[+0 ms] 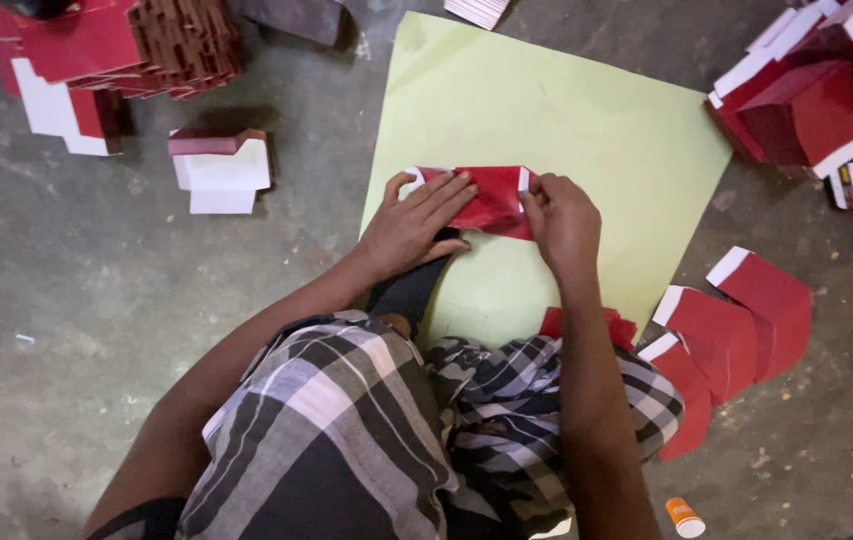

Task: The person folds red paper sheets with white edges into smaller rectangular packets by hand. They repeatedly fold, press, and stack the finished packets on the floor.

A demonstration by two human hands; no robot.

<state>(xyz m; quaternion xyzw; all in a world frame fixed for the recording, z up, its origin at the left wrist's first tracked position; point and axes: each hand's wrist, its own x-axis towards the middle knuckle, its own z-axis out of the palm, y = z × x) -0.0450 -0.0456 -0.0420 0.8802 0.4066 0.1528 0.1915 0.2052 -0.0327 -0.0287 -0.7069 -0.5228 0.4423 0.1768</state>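
A red paper piece with white edges (492,195) lies on a pale green sheet (587,130) spread on the floor. My left hand (412,225) lies flat on its left part, fingers spread and pressing down. My right hand (562,220) pinches its right end, fingers curled over the edge. Both hands touch the same piece, which looks partly folded.
Folded red and white boxes (737,320) lie to the right, and more are piled at the top right (812,100). A stack of red sheets (117,45) sits top left, with a single red and white box (219,168) beside it. A small orange-capped bottle (685,518) stands near my knee.
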